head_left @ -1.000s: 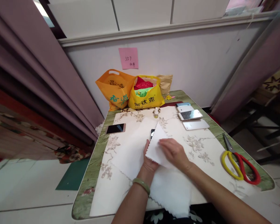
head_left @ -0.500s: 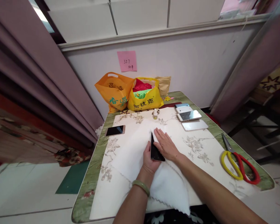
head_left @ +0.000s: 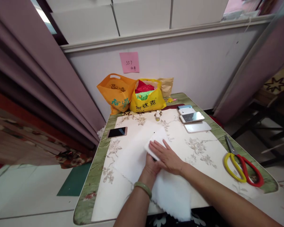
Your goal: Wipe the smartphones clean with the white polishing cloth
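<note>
My left hand (head_left: 152, 164) is cupped around the lower end of a phone (head_left: 154, 159), mostly hidden beneath a white cloth (head_left: 172, 194). Only small dark bits of the phone show, at its near end and its far corner. Pressed over the cloth on top of the phone is my right hand (head_left: 169, 157), its fingers stretched along the fabric and its underside hidden. The rest of the cloth, with a scalloped edge, spreads across the table mat and hangs toward my lap.
Another phone (head_left: 117, 132) lies at the left. Several phones (head_left: 192, 117) are grouped at the right, beyond large scissors (head_left: 243, 168) with yellow and red handles. A small bottle (head_left: 157, 116) stands ahead, before an orange bag (head_left: 117, 94) and a yellow bag (head_left: 148, 101).
My right hand has drawn the cloth leftward and nearer across the phone, so the dark screen that showed before is now covered. My left hand keeps its hold in about the same place.
</note>
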A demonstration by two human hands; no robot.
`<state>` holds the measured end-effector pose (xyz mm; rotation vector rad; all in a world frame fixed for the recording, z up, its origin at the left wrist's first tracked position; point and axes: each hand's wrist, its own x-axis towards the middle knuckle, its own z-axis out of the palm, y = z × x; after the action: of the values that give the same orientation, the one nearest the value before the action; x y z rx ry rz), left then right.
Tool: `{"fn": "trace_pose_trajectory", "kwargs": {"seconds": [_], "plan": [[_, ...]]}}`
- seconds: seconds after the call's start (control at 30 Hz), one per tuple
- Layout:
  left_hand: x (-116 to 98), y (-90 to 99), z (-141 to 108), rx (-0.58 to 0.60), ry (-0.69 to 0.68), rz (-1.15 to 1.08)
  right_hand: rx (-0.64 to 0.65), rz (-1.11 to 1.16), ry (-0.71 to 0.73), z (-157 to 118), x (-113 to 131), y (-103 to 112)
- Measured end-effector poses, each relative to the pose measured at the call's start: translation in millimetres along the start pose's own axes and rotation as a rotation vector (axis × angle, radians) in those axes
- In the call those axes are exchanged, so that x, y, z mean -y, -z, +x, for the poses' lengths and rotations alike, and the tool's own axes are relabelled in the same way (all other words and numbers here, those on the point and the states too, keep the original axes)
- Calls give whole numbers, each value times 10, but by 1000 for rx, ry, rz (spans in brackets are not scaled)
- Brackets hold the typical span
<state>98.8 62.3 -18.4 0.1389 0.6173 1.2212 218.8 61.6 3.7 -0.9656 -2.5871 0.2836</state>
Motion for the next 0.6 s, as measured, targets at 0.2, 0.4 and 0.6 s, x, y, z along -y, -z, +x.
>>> {"fn": "trace_pose_trajectory", "kwargs": {"seconds": [0.2, 0.4, 0.6], "plan": [[-53, -152, -33, 62, 204, -111, -141, -31, -476, 181, -247, -140], [-46, -61, 5, -35, 140, -184, -182, -135, -393, -272, 24, -233], [-27, -80, -2, -141, 128, -188, -62, -114, -4, -192, 111, -97]]}}
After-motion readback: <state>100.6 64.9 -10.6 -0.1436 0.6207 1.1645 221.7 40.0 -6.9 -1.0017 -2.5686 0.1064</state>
